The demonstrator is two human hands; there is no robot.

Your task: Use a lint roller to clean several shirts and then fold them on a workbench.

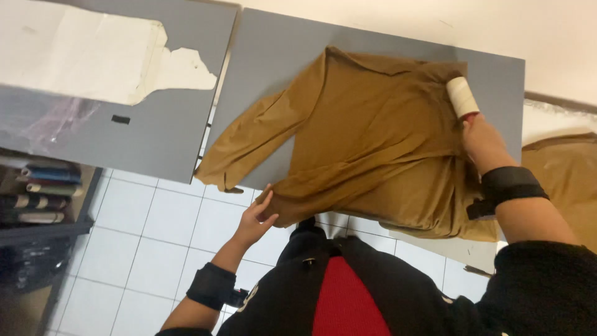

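A mustard-brown long-sleeved shirt [373, 130] lies spread on a grey table [267, 56], one sleeve stretched toward the left edge. My right hand [482, 140] grips a lint roller [462, 96], whose white roll rests on the shirt's upper right part. My left hand [255, 218] pinches the shirt's lower edge where it hangs over the table's near side. Both wrists carry black bands.
A second grey table [143, 130] stands to the left, with white paper [93, 53] and a small black piece on it. More brown fabric [563, 168] lies at the right. Shelves with rolled items [37, 186] are at lower left. White tiled floor [155, 249] lies below.
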